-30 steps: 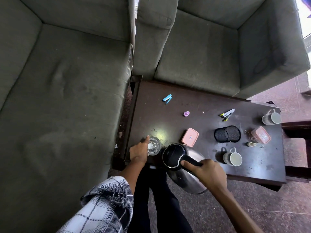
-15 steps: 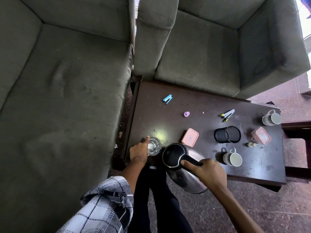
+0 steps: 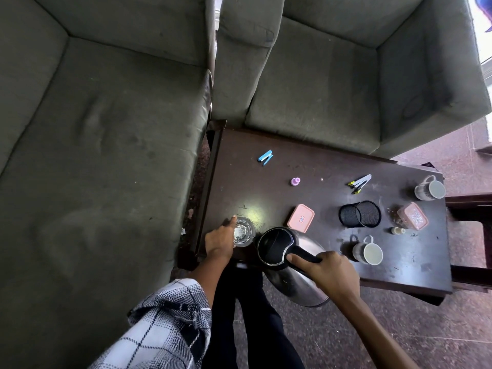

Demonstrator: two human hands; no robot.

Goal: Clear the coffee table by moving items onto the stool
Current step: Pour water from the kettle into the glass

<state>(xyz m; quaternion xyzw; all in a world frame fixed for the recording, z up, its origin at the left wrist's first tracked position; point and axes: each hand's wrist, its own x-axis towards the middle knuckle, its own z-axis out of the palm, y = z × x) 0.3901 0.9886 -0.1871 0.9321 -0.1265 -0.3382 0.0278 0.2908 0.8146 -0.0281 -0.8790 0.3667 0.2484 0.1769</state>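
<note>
At the near edge of a dark coffee table (image 3: 266, 193), a person's right hand (image 3: 330, 272) clenches the black handle of a tilted steel kettle (image 3: 300, 283). The left hand (image 3: 219, 241) grasps a glass (image 3: 242, 231) standing at the near left corner. A pink box (image 3: 300, 218), a mesh pen cup (image 3: 359, 213) and a mug (image 3: 368, 253) sit farther right.

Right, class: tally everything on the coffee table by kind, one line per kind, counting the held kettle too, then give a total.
Mugs: 2
Pink-lidded boxes: 2
Glass: 1
Kettle: 1
Mesh pen holder: 1
Blue stapler: 1
Purple cap: 1
Marker bundle: 1
Small bottle: 1
Total: 11
</note>
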